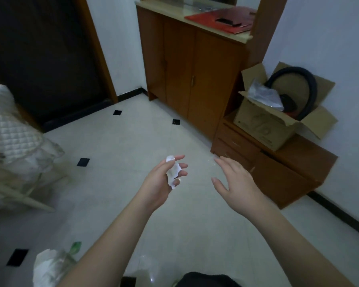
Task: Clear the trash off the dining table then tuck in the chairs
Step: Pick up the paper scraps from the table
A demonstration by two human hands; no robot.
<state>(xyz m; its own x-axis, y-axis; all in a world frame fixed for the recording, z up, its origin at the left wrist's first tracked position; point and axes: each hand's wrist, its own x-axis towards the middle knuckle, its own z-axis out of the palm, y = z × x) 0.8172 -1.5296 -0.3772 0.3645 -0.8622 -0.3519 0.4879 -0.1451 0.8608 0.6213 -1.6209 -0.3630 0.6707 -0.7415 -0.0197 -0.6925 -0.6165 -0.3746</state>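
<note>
My left hand (164,179) is held out over the tiled floor with its fingers loosely curled around a crumpled white paper scrap (173,170). Beside it, my right hand (234,181) hovers palm down with fingers spread and nothing in it. Neither the dining table nor its chairs are in view. At the bottom left, partly hidden by my left forearm, lies a crumpled white tissue or bag (48,266) with a bit of green wrapper (76,246) and some clear plastic (147,266).
A tall wooden cabinet (187,65) stands ahead with a red sheet (220,19) on top. A low wooden drawer unit (278,166) at right carries an open cardboard box (274,121). A dark doorway (42,59) is at left, with a cloth-covered seat (15,141) below it.
</note>
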